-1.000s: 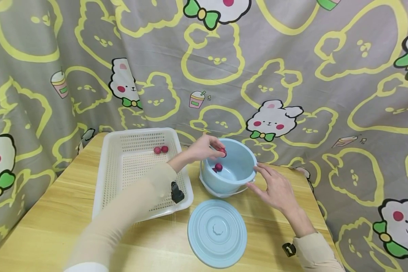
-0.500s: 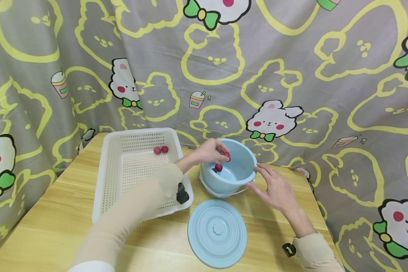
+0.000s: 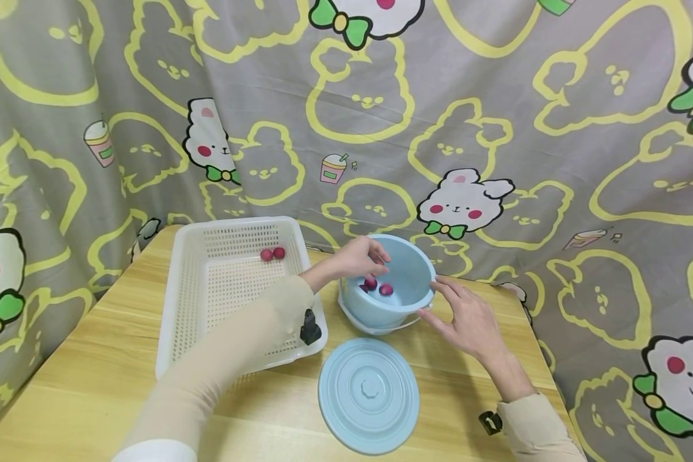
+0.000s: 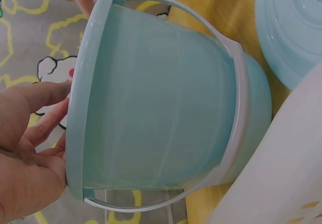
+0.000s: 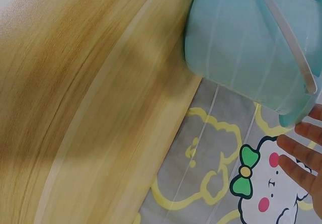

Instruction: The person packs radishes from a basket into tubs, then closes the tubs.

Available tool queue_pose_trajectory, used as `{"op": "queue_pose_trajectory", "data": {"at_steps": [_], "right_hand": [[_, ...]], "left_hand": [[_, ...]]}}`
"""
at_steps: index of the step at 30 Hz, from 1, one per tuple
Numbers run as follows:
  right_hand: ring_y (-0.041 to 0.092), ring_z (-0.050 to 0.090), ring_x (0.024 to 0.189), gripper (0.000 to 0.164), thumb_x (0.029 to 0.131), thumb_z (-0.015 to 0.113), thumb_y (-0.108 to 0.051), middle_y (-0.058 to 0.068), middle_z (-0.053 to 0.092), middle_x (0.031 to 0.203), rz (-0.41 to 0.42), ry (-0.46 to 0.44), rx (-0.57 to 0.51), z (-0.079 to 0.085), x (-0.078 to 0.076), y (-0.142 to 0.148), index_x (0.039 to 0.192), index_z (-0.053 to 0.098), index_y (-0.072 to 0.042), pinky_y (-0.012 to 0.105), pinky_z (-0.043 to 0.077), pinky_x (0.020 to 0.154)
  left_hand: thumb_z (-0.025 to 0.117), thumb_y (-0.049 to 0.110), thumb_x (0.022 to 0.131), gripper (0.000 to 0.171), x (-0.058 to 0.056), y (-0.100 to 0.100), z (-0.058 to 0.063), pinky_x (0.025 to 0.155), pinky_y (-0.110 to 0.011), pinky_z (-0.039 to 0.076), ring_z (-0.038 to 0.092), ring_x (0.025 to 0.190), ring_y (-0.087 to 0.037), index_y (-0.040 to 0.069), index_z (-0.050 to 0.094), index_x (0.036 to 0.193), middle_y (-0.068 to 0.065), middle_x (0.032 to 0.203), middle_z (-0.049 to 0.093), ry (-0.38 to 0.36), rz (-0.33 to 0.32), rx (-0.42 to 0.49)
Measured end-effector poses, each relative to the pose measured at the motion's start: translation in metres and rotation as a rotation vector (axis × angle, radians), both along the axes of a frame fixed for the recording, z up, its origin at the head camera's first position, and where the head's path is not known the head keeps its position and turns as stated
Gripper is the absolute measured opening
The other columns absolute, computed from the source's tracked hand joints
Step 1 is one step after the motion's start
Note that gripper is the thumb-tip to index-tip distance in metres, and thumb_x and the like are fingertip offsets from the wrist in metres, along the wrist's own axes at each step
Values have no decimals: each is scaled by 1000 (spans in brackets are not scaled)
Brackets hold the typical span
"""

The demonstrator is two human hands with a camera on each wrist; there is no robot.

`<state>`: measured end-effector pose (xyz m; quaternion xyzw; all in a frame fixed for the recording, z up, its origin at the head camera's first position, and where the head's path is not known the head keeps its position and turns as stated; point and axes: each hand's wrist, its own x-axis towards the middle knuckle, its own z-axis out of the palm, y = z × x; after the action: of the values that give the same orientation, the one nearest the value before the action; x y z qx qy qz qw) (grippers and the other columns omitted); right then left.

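My left hand (image 3: 358, 258) reaches over the left rim of the light-blue bucket (image 3: 375, 319), fingers loosely bent and holding nothing. Below it, small round dark-red balls, perhaps fruit, lie on the bucket floor; the nearest one (image 3: 386, 289) sits right of another ball (image 3: 371, 282) and a partly hidden one. In the left wrist view, that hand (image 4: 30, 148) is at the bucket's rim (image 4: 83, 98). With relaxed fingers, my right hand (image 3: 466, 314) touches the bucket's right rim; the right wrist view shows those fingers (image 5: 297, 146) extended beside it.
Left of the bucket stands a white perforated basket (image 3: 170, 308), two more dark-red balls (image 3: 273, 254) inside. A round blue lid (image 3: 369, 396) lies on the wooden table (image 3: 450, 410) in front. The bucket's white handle (image 3: 375, 332) hangs down. A patterned curtain (image 3: 381, 160) is behind.
My left hand moved slightly right and down over the bucket and let go of a dark-red ball, which now lies on the bucket floor. My right hand has stayed at the rim.
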<state>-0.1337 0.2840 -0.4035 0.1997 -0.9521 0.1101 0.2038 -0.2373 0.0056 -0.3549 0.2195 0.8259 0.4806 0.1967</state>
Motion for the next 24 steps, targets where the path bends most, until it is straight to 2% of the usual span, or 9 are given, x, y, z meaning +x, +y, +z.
{"op": "queue_pose_trajectory", "data": {"at_steps": [7, 14, 19, 24], "right_hand": [[40, 72, 119, 64, 87, 82, -51, 13, 68, 142, 2, 5, 7, 0, -1, 0, 136, 68, -13, 59, 62, 87], [40, 71, 121, 65, 86, 83, -52, 14, 68, 142, -2, 4, 10, 1, 0, 0, 136, 68, -13, 60, 62, 89], [40, 71, 121, 65, 86, 83, -51, 14, 68, 142, 4, 8, 6, 0, 0, -1, 136, 68, -12, 61, 62, 89], [41, 70, 121, 65, 86, 83, -51, 15, 68, 142, 5, 7, 2, 0, 0, -1, 136, 68, -13, 61, 62, 90]], "left_hand": [[77, 13, 97, 24, 0, -2, 2, 74, -25, 65, 76, 74, -14, 4, 74, 119, -17, 115, 76, 3, -5, 15], [77, 16, 97, 27, 2, -13, 4, 79, -27, 66, 76, 83, -15, 3, 74, 120, -14, 113, 75, 3, -23, 56], [75, 15, 98, 28, 2, -29, 9, 88, -36, 67, 78, 93, -25, 3, 73, 123, -14, 116, 74, 2, -21, 100], [72, 14, 100, 29, 2, -47, 14, 89, -34, 67, 77, 104, -34, 2, 71, 126, -16, 120, 73, 23, -25, 117]]}}
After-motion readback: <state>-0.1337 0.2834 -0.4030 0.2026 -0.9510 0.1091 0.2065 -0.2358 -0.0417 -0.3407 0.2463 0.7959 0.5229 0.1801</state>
